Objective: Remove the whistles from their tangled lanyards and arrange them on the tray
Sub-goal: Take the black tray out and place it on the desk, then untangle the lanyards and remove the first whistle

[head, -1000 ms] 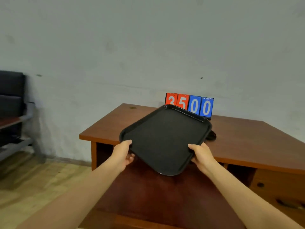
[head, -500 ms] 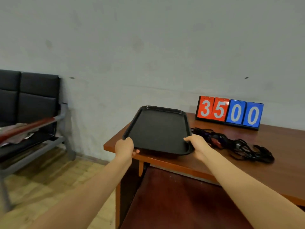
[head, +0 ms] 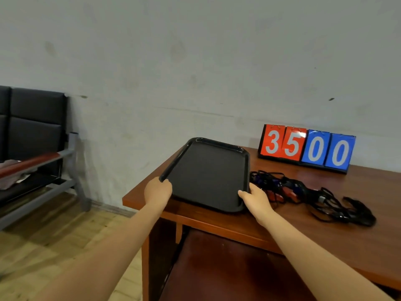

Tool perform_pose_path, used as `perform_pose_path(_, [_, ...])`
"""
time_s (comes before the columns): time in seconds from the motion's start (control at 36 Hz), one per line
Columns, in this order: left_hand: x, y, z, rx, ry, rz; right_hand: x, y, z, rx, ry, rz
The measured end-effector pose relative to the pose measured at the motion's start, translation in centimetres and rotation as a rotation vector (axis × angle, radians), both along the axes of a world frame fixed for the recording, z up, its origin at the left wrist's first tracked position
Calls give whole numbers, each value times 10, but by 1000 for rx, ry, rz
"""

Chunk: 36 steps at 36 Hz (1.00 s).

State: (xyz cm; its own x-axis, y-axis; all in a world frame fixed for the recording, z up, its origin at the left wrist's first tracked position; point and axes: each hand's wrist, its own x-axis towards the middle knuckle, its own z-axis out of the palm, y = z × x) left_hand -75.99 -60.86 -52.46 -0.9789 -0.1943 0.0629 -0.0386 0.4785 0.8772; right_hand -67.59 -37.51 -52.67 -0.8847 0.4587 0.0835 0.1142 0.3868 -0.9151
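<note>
Reddish-brown wooden desk [head: 282,231] set against a pale, scuffed grey wall [head: 195,61]. Floor of light wood planks [head: 54,246] to the left. Black padded waiting bench with grey metal frame [head: 32,131] along the left wall; some cloth lies on its seat.

At the desk's back edge, a flip scoreboard with two red and two blue cards [head: 307,147], reading "3 5 0 0" in pale digits.

Black rectangular plastic tray [head: 208,174] at the desk's left end, empty. Left hand [head: 157,191] grips its near-left corner, right hand [head: 255,198] grips its near-right corner, thumb over the rim.

Tangled heap of black lanyards with red and blue whistles [head: 310,196] on the desk just right of the tray, close to the right hand.
</note>
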Motion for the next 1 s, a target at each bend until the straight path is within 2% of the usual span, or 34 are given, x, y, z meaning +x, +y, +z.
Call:
perform_pose_path(0.17, [-7, 4, -14, -251, 85, 46, -3, 6, -9, 126, 23, 0])
perform_pose_path(0.33, [-9, -3, -17, -206, 142, 61, -13, 10, -23, 402, -17, -78])
perform_pose_path(0.44, [-9, -13, -11, -172, 79, -70, -17, 12, -24, 421, -56, -129])
perform_pose_path(0.53, [-8, -20, -10, -142, 104, -160, -18, 10, -26, 467, -59, -171])
perform_pose_path(0.58, [-4, -19, -12, -235, 139, -192, -14, 9, -23, 491, -98, -222])
perform_pose_path(0.67, [5, -8, -16, -479, 160, -172, -6, 8, -18, 564, -134, -252])
perform_pose_path(0.89, [15, -3, -20, -544, 160, -112, 17, 6, -14, 651, -170, -23])
perform_pose_path(1.0, [37, 8, -22, -728, 242, -144, 41, 15, -12, 648, -140, 85])
